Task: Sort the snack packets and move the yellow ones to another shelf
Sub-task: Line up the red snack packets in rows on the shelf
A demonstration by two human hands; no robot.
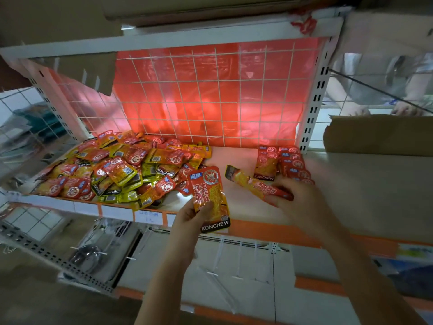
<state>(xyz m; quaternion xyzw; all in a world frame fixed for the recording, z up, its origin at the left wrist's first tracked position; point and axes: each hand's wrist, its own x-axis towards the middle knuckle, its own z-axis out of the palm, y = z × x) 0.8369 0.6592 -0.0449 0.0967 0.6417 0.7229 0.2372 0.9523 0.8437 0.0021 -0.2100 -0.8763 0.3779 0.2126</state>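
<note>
Two forearms enter from the bottom edge, both bare as far as they show; no sleeve or cuff in view. No watch, bracelet or band at either wrist. Left hand (191,218): no glove, no ring on the visible thumb and fingers; nails too small to judge. Right hand (302,200): no glove, motion-blurred, fingers smeared, so rings and nails cannot be told. Forearms slim, the right blurred along its length.

Behind the hands a white wire grid (210,95) stands with red plastic sheet (257,109) behind it, a brown cardboard box (379,134) lies far right of them, and white price labels (147,216) hang just left.
</note>
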